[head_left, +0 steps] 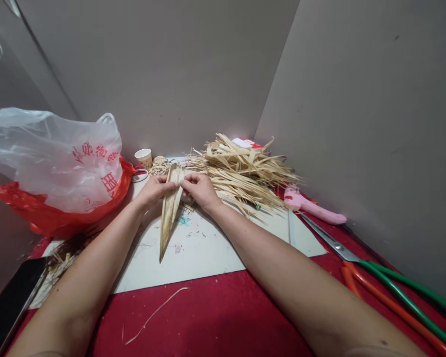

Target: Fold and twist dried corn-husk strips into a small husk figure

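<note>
A long dried husk leaf point(168, 218), pale tan and wide at the top, narrows to a point that hangs over the white board point(215, 253). My left hand point(156, 189) grips its left edge near the top, thumb across the front. On the other side my right hand point(198, 188) pinches the leaf's right edge between thumb and finger. The two thumbs nearly meet at the middle of the leaf. Just behind and to the right lies a heap of dried leaf strips point(245, 168).
A clear and red plastic bag point(70, 173) bulges at the left, beside a paper cup point(144, 157). At the right lie a pink glue gun point(314, 207) and large shears point(344, 252). A thin strand point(152, 314) rests on the red cloth point(208, 317).
</note>
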### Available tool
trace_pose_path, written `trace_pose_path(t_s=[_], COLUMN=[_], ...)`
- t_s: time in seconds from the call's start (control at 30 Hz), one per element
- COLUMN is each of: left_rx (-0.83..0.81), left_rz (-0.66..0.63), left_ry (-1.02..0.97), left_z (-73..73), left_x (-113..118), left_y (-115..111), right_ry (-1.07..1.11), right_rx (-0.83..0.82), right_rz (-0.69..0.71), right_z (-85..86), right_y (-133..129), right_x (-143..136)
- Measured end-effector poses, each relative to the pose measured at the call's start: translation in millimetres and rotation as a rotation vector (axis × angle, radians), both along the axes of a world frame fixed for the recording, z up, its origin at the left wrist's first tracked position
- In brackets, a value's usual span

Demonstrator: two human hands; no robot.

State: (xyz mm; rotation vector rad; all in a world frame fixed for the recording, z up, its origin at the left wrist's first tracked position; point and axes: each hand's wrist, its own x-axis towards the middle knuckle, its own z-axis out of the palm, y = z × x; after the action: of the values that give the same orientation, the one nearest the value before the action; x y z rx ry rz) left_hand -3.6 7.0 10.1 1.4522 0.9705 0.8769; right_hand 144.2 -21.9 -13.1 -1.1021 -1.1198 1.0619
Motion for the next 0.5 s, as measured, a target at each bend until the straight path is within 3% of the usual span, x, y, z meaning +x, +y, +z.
trace_pose_path(t_s=[0.33, 0.5], left_rx=[0.172, 0.264], left_rz=[0.062, 0.074], left_ry=[0.101, 0.122], left_z=[5.0, 7.3], left_x=[5, 9], left_y=[-8, -12], right_ry=[-0.009, -0.103], right_rx=[-0.111, -0.084], right_rz=[0.024, -0.046], right_z=[3.8, -0.7], right_y=[-1, 4], right_x=[-4, -5])
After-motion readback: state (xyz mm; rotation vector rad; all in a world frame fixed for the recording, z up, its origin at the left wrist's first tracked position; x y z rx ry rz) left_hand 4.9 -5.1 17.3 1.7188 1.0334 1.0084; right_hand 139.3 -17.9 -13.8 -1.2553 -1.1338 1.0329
